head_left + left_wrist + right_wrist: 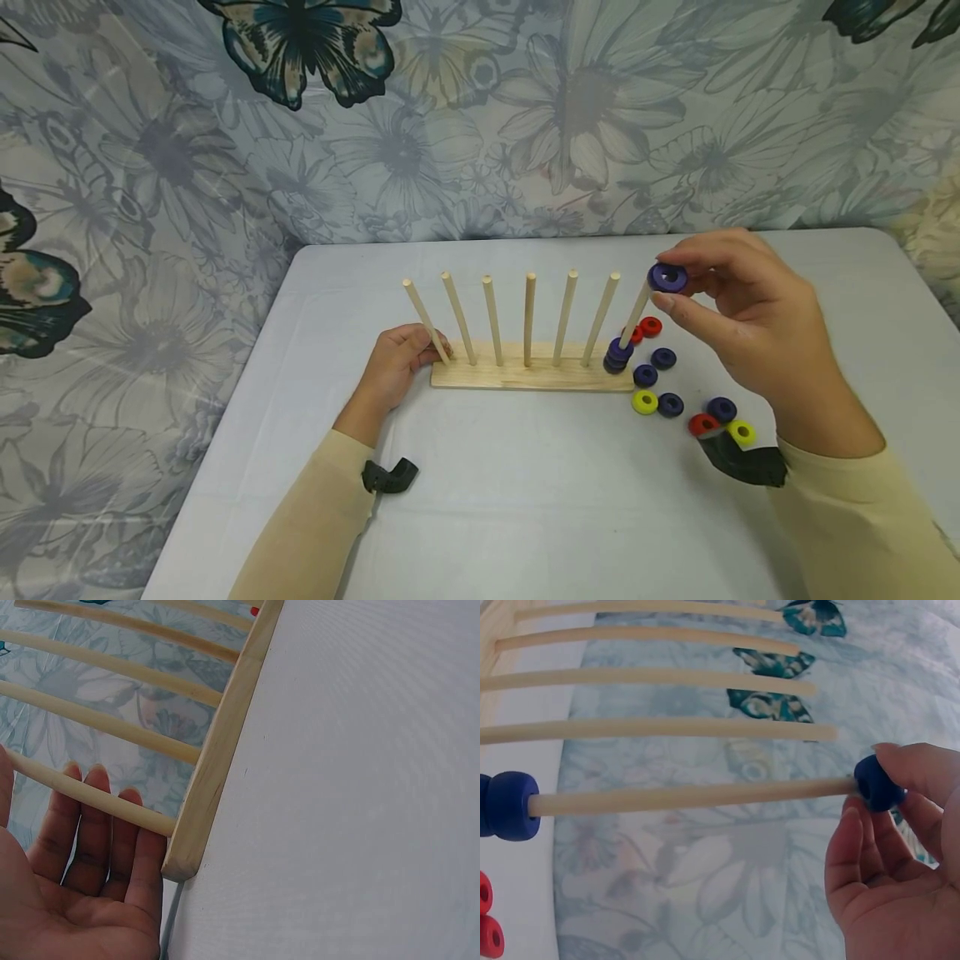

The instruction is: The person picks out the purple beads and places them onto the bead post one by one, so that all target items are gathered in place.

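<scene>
A wooden peg rack (525, 377) stands on the table with a row of upright pegs. My left hand (397, 367) is at its left end, fingers behind the end peg (97, 799) and thumb on the near side, loosely round it. Between thumb and fingertips my right hand (757, 325) pinches a blue ring (877, 784). That ring is at the tip of the rightmost peg (690, 796), its hole facing the peg; whether the tip has entered cannot be told. Blue rings (618, 354) are stacked at the foot of this same peg.
Loose rings lie right of the rack: red rings (651, 327) behind, blue rings (663, 358) beside it, a yellow ring (644, 402) near its front corner. Below the right wrist are another red ring (702, 425) and yellow ring (742, 432). Patterned cloth (480, 125) hangs behind the table.
</scene>
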The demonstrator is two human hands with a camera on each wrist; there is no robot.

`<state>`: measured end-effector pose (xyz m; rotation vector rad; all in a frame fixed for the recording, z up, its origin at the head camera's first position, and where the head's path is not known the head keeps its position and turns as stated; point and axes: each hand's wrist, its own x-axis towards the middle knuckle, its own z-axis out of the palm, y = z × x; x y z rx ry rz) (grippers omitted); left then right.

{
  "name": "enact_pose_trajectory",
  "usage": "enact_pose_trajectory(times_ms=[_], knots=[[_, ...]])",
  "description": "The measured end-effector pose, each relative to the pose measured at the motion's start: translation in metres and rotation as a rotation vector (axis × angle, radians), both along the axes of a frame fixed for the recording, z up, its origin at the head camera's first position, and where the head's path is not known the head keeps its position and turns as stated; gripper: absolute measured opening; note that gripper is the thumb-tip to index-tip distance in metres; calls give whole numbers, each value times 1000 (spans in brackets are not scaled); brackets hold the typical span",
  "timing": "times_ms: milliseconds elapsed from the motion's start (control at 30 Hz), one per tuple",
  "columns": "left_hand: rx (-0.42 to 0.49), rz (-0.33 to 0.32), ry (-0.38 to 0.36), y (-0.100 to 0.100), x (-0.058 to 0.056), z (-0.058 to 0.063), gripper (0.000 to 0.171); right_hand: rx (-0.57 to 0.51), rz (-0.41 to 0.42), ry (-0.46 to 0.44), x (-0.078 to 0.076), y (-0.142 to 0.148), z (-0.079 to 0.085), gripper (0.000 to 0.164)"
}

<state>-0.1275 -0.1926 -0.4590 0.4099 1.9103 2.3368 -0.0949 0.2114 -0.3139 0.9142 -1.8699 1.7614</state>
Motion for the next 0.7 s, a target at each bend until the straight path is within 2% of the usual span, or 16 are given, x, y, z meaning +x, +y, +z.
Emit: enact_pose_trajectory(times_ms=[167,333,567,700], knots=[[-6,0,3,0,0,0,58,52,-26,-14,-1,-1,0,42],[-19,1,7,0,0,0,55,106,-78,-28,-2,-1,0,32],[-15,2,1,0,-1,-1,54,111,-85,-68,-5,-3,-4,43],[-9,1,-4,0,-1,-1,55,154,-117,-71,-5,-4,-5,44]])
